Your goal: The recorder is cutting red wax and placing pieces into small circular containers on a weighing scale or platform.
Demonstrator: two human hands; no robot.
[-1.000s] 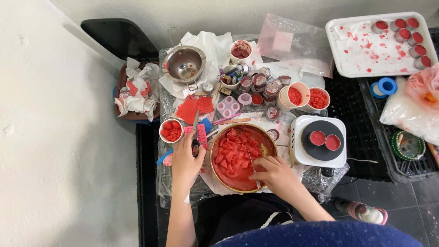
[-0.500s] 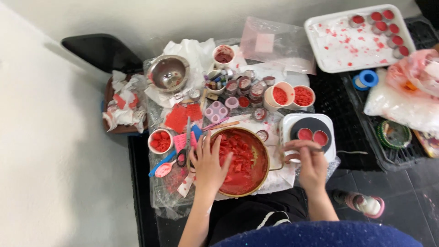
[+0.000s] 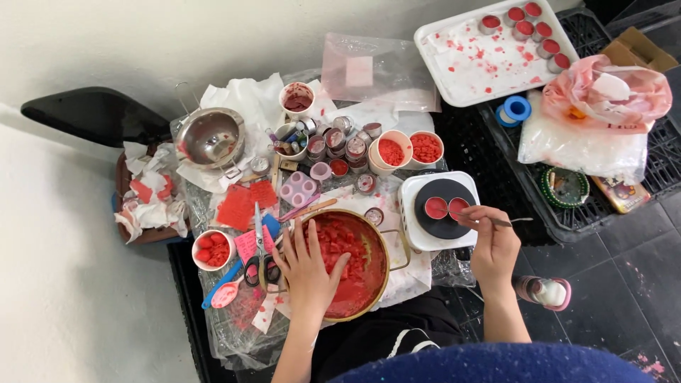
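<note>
Red wax pan point(image 3: 355, 259) under left hand point(image 3: 306, 273), right hand point(image 3: 494, 241) perhaps holding tweezers point(image 3: 507, 221)

Steel bowl point(image 3: 211, 137) upper left; white tray point(image 3: 468, 71) with tins; blue tape roll point(image 3: 516, 108).

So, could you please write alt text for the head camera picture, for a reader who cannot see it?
Seen from above, a person's left hand rests on red chunks in a brass pan, while the right hand holds a thin metal tool beside two small red-filled tins on a white hotplate. Cups, scissors and paper scraps crowd the table.
</note>
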